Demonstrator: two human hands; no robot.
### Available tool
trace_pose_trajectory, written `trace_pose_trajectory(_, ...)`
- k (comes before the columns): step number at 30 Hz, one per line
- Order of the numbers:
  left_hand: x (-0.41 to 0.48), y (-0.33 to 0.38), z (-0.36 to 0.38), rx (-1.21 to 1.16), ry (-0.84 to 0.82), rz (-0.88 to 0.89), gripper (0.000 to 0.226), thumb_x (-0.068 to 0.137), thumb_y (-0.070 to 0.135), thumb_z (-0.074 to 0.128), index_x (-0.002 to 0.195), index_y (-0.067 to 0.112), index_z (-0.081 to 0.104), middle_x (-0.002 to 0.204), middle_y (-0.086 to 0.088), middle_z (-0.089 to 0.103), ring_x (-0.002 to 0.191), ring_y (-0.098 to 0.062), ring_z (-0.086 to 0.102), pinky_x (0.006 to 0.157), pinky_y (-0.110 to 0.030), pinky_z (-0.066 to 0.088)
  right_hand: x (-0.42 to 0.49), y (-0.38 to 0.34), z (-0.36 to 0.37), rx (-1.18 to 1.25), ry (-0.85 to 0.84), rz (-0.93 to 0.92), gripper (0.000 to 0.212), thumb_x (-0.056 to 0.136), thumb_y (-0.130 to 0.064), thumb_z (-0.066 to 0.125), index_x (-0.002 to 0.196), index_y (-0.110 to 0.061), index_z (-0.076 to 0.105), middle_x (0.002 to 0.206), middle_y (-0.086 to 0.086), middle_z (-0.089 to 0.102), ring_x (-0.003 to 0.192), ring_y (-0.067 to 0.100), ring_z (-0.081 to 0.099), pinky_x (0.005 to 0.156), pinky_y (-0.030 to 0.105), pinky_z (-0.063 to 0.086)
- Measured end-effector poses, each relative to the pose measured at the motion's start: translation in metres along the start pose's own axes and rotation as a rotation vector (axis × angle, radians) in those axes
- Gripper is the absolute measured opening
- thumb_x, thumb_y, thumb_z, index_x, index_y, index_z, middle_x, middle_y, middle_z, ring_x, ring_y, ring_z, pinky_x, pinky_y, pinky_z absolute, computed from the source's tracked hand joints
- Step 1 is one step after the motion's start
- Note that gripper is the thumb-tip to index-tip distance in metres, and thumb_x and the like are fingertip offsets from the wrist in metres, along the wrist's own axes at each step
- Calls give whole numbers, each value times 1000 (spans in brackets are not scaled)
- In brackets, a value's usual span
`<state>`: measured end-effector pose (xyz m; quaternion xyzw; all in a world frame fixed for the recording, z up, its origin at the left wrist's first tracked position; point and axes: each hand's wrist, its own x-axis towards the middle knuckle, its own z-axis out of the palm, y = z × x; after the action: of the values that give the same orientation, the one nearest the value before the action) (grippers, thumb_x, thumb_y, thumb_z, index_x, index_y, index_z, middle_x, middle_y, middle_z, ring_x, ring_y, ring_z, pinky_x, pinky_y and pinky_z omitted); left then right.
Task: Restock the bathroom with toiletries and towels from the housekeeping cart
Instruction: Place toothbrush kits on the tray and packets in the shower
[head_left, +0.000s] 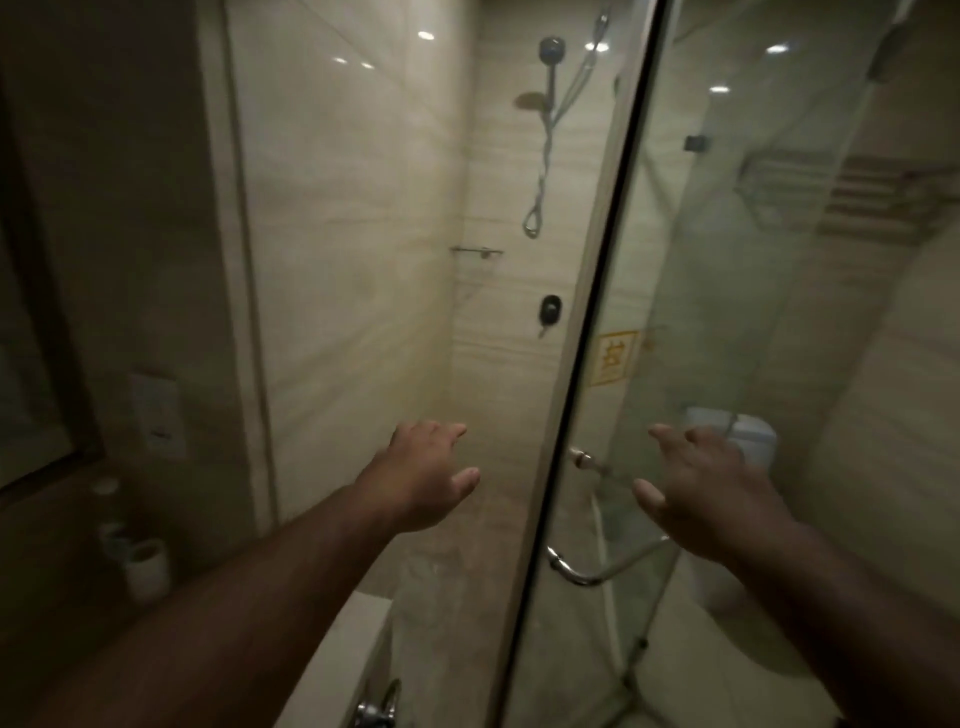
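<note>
I face a tiled shower stall with its glass door (675, 312) swung open on the right. My left hand (423, 475) reaches into the stall opening, fingers spread, holding nothing. My right hand (701, 483) is stretched out on the near side of the glass, also spread and empty, just above the chrome door handle (597, 569). A small glass shelf (478, 252) is fixed to the stall's back wall, and nothing is visible on it. No towels or toiletry bottles show in either hand.
A shower head on a rail (549, 78) and a dark mixer knob (549, 309) are on the back wall. White cups (145, 566) stand on the counter at lower left below a mirror (31, 322). A toilet (737, 431) shows through the glass. A tap (376, 706) sits at bottom centre.
</note>
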<state>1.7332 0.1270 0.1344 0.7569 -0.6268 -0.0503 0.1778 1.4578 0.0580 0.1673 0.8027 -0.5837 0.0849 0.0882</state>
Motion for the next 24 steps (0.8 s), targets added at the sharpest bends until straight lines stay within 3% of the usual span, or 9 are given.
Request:
trace_pose_trajectory(4, 23, 55, 26, -33, -41, 185, 68, 97, 52, 50, 155, 21, 31, 153, -6, 39, 140, -28, 30, 116, -33, 24, -26, 50, -1, -118, -16, 130, 74, 92, -64, 42, 153, -25, 23, 148, 8, 33, 129, 30, 41, 100, 40, 41)
trace_pose_trajectory(8, 39, 131, 50, -55, 14, 366, 86, 80, 72, 35, 148, 21, 43, 143, -5, 51, 132, -28, 40, 112, -35, 33, -55, 112, -18, -172, -37, 282, 73, 95, -60, 41, 150, -15, 24, 149, 12, 34, 132, 29, 39, 103, 39, 38)
trace_pose_trajectory(12, 47, 217, 63, -109, 4, 479, 71, 96, 56, 49, 155, 24, 29, 156, -3, 35, 142, -27, 27, 117, -37, 28, -88, 187, -32, -189, -3, 396, 71, 96, -55, 42, 149, -10, 26, 150, 11, 38, 135, 28, 40, 105, 38, 39)
trace_pose_trajectory(16, 41, 301, 81, -117, -28, 594, 75, 96, 58, 46, 158, 23, 21, 162, -3, 27, 146, -26, 21, 120, -38, 22, -125, 256, -33, -208, -9, 450, 65, 97, -50, 41, 148, -11, 30, 149, 8, 42, 134, 26, 41, 103, 35, 40)
trace_pose_trajectory(21, 26, 371, 96, -69, -37, 714, 76, 99, 56, 44, 160, 21, 16, 166, -2, 18, 151, -23, 12, 121, -34, 13, -166, 327, -29, -173, 0, 545, 46, 95, -43, 45, 128, -13, 43, 133, 8, 51, 122, 26, 47, 97, 36, 42)
trace_pose_trajectory(24, 17, 404, 105, -46, -70, 749, 74, 100, 55, 42, 160, 19, 15, 166, -3, 17, 152, -22, 10, 121, -33, 12, -185, 355, -31, -132, 26, 582, 53, 96, -41, 45, 138, -8, 40, 140, 11, 47, 127, 27, 43, 102, 36, 40)
